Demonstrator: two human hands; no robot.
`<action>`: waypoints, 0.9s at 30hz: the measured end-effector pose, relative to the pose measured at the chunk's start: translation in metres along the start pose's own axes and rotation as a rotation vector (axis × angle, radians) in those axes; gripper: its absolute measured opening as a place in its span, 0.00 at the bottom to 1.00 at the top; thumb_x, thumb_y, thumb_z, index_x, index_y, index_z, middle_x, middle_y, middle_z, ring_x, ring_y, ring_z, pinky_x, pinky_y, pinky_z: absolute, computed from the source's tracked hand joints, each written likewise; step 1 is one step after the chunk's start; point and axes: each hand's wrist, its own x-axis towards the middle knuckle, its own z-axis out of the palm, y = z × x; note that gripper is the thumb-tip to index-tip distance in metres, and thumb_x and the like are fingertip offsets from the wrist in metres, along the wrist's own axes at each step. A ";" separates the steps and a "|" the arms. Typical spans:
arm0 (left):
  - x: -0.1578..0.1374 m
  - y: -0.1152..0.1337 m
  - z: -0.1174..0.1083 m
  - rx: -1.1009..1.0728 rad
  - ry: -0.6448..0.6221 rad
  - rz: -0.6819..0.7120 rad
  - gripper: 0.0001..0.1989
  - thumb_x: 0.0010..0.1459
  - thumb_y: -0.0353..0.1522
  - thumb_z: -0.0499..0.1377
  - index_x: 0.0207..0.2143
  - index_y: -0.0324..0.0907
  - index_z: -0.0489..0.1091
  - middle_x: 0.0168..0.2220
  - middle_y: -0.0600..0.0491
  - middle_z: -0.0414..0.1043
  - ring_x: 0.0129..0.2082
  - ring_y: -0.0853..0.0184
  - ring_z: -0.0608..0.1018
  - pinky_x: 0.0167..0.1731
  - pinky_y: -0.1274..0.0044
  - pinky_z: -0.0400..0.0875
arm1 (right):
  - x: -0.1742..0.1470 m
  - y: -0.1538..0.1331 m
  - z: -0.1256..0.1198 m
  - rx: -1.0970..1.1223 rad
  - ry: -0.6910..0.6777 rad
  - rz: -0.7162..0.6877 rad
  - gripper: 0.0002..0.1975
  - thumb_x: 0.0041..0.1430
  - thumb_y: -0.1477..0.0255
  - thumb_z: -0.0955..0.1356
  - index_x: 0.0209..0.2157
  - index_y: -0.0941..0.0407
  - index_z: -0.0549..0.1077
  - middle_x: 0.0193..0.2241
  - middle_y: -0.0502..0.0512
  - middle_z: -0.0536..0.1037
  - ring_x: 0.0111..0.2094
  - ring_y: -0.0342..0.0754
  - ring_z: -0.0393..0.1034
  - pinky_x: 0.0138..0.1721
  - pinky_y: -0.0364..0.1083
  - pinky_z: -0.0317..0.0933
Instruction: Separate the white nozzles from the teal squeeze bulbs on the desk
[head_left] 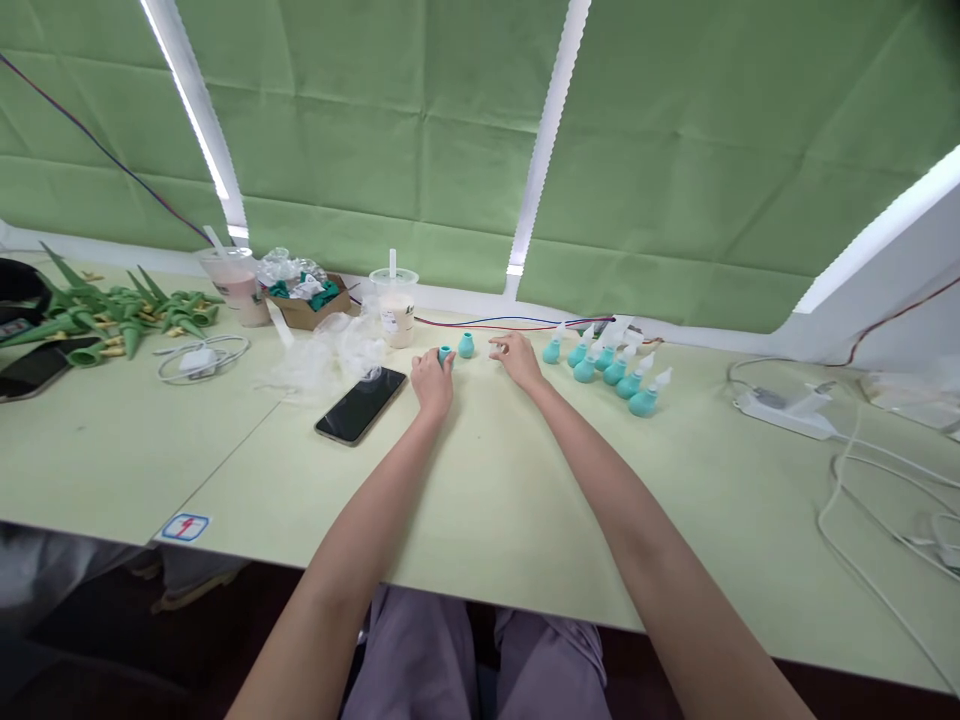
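head view: the left hand [433, 383] has its fingers closed round a teal bulb [445, 354], low over the table [480, 500]; a second bulb [466, 346] stands upright just beside it, open end up; the right hand [516, 360] has thumb and forefinger curled towards each other by a small pale piece [494, 350]; a sideways nudge from either hand could probably tip the second bulb, since its base looks rounded; a loose pinch might let the pale piece slip; a backward swing of the left hand could catch the phone [361, 405]; most of the held bulb is hidden by fingers; the pale piece is too faint to identify, and i cannot tell whether the right fingertips grip it.
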 end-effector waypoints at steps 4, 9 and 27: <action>-0.002 0.002 0.001 0.010 -0.013 0.037 0.17 0.61 0.42 0.48 0.42 0.40 0.68 0.37 0.46 0.73 0.42 0.58 0.67 0.37 0.72 0.59 | -0.006 -0.007 0.020 -0.283 -0.022 -0.025 0.11 0.54 0.74 0.68 0.40 0.53 0.74 0.36 0.55 0.75 0.41 0.51 0.64 0.42 0.50 0.49; -0.004 0.003 0.003 0.023 -0.040 0.085 0.16 0.61 0.41 0.49 0.41 0.40 0.68 0.39 0.46 0.73 0.42 0.58 0.67 0.37 0.71 0.58 | -0.005 -0.004 0.027 -0.401 0.037 -0.055 0.06 0.53 0.70 0.69 0.35 0.53 0.73 0.38 0.55 0.73 0.43 0.53 0.60 0.40 0.50 0.45; -0.005 0.002 0.006 0.085 -0.062 0.093 0.17 0.60 0.42 0.50 0.41 0.42 0.70 0.44 0.46 0.69 0.46 0.58 0.64 0.40 0.70 0.60 | -0.004 0.002 0.032 -0.403 0.087 -0.017 0.07 0.52 0.66 0.70 0.34 0.51 0.75 0.44 0.56 0.70 0.46 0.54 0.56 0.41 0.51 0.43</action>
